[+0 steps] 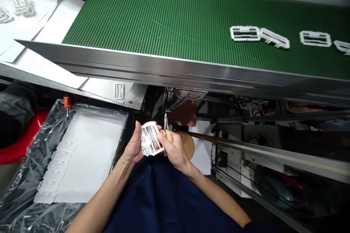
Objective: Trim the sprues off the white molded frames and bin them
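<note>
My left hand is closed round several white slotted plastic frames, held together in front of my body. My right hand grips small pliers with pale handles, their metal tip pointing up and away from me. The fingers of my right hand also touch the right edge of the plastic frames. More white plastic frames lie on the green conveyor belt, toward its right side. One white frame rests on the metal table edge beside the belt.
At lower left, a box lined with black plastic holds white paper and a row of white parts. Paper with more parts lies at upper left. A round wooden seat and metal rails are at right.
</note>
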`<state>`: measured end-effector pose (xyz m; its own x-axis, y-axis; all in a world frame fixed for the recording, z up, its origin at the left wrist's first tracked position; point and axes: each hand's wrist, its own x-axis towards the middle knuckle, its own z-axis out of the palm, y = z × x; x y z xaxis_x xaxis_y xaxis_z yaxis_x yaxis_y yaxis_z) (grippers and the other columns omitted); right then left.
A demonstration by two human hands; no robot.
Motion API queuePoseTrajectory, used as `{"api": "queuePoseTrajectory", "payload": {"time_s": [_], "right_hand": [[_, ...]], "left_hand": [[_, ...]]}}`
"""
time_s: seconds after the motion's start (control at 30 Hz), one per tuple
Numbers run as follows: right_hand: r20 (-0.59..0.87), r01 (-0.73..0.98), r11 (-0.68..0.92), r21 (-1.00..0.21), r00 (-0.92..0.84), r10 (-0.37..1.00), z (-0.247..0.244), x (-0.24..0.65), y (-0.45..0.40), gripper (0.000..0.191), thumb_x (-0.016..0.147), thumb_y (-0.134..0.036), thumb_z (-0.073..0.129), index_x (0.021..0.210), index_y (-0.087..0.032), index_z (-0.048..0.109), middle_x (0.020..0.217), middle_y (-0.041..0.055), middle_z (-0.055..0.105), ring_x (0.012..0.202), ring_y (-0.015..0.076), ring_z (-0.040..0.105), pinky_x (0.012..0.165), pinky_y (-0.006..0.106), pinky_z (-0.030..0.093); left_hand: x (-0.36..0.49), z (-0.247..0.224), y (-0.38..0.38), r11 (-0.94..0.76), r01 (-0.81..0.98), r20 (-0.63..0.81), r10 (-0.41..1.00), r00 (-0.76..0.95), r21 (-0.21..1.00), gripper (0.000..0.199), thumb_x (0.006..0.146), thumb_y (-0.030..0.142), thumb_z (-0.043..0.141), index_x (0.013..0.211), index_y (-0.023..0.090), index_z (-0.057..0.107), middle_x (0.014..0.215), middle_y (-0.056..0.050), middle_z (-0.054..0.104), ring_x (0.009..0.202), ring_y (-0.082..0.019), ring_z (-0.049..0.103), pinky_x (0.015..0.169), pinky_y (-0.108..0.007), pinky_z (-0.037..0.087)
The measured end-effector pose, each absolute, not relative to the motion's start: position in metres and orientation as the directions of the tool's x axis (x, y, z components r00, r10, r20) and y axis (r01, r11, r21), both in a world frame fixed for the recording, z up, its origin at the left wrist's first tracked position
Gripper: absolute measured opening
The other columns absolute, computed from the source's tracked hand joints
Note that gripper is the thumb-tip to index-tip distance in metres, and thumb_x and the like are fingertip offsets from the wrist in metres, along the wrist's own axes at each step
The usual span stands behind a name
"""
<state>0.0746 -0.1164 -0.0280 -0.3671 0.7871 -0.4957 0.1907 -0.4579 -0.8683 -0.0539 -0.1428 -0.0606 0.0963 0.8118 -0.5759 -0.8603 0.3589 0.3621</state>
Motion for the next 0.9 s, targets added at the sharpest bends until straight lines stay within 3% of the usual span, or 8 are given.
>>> {"api": "queuePoseTrajectory", "payload": {"time_s": [0.1,0.17,0.27,0.43,0.6,0.7,0.8,0.9], "right_hand": [[-0.393,0.454,-0.219,-0.863,-0.335,0.856,-0.025,0.074,-0.115,0.025,0.083,-0.041,0.049,0.071,-0.018,0.05,0.062,0.0004,0.056,0.053,0.0121,0.05,0.05,0.023,0.037],[-0.343,0.615,-0.068,-0.786,-0.342,0.875,-0.023,0.074,-0.113,0.023,0.082,-0.041,0.05,0.072,-0.02,0.052,0.063,0.0009,0.057,0.056,0.0135,0.051,0.055,0.025,0.035],[-0.329,0.708,0.032,-0.705,-0.367,0.87,-0.02,0.072,-0.11,0.019,0.082,-0.04,0.049,0.084,-0.023,0.056,0.07,0.002,0.061,0.063,0.016,0.054,0.059,0.027,0.034],[-0.297,0.615,-0.023,-0.788,-0.348,0.889,-0.024,0.068,-0.106,0.018,0.079,-0.04,0.054,0.08,-0.022,0.052,0.077,0.0016,0.059,0.069,0.0156,0.053,0.063,0.026,0.037],[-0.388,0.232,-0.312,-0.921,-0.567,0.727,-0.028,0.05,-0.1,0.02,0.077,-0.035,0.058,0.076,-0.02,0.044,0.071,-0.0011,0.053,0.063,0.0129,0.05,0.058,0.025,0.042],[-0.376,0.187,-0.329,-0.926,-0.563,0.736,-0.031,0.029,-0.103,0.02,0.076,-0.032,0.061,0.077,-0.02,0.045,0.074,0.0,0.054,0.066,0.0141,0.051,0.062,0.027,0.045],[-0.365,0.23,-0.287,-0.93,-0.487,0.793,-0.041,0.002,-0.11,0.021,0.076,-0.034,0.061,0.079,-0.02,0.045,0.077,0.0023,0.057,0.069,0.0162,0.054,0.066,0.028,0.047],[-0.343,0.321,-0.208,-0.924,-0.45,0.825,-0.057,-0.035,-0.117,0.022,0.077,-0.038,0.059,0.078,-0.022,0.044,0.075,0.0026,0.059,0.067,0.0173,0.055,0.065,0.029,0.046]], "left_hand": [[-0.052,-0.062,-0.144,0.343,-0.874,-0.583,0.807,0.088,0.343,0.046,0.079,0.055,0.054,0.098,0.014,0.064,0.085,-0.007,0.07,0.073,-0.023,0.067,0.056,-0.028,0.056],[-0.052,-0.063,-0.145,0.325,-0.888,-0.58,0.81,0.084,0.325,0.045,0.079,0.055,0.055,0.097,0.015,0.064,0.085,-0.006,0.07,0.078,-0.024,0.067,0.063,-0.029,0.056],[-0.052,-0.064,-0.145,0.292,-0.916,-0.596,0.799,0.075,0.275,0.035,0.078,0.047,0.061,0.093,0.015,0.065,0.081,-0.006,0.07,0.079,-0.022,0.067,0.07,-0.03,0.056],[-0.054,-0.058,-0.143,0.232,-0.946,-0.603,0.796,0.053,0.224,0.023,0.08,0.034,0.06,0.092,0.016,0.066,0.085,-0.005,0.07,0.076,-0.019,0.066,0.073,-0.03,0.054],[-0.072,-0.052,-0.138,0.256,-0.948,-0.548,0.829,0.116,0.187,0.034,0.082,0.038,0.056,0.101,0.012,0.066,0.078,-0.009,0.069,0.067,-0.018,0.064,0.065,-0.026,0.053],[-0.09,-0.048,-0.142,0.226,-0.954,-0.568,0.819,0.077,0.196,0.038,0.083,0.042,0.054,0.106,0.012,0.064,0.089,-0.011,0.069,0.073,-0.02,0.065,0.067,-0.027,0.052],[-0.108,-0.045,-0.157,0.154,-0.947,-0.606,0.794,-0.052,0.282,0.039,0.083,0.044,0.055,0.108,0.015,0.063,0.101,-0.011,0.068,0.091,-0.025,0.063,0.077,-0.031,0.051],[-0.123,-0.049,-0.176,0.066,-0.883,-0.636,0.718,-0.281,0.464,0.035,0.079,0.035,0.064,0.11,0.019,0.061,0.109,-0.009,0.066,0.103,-0.027,0.059,0.082,-0.032,0.049]]}}
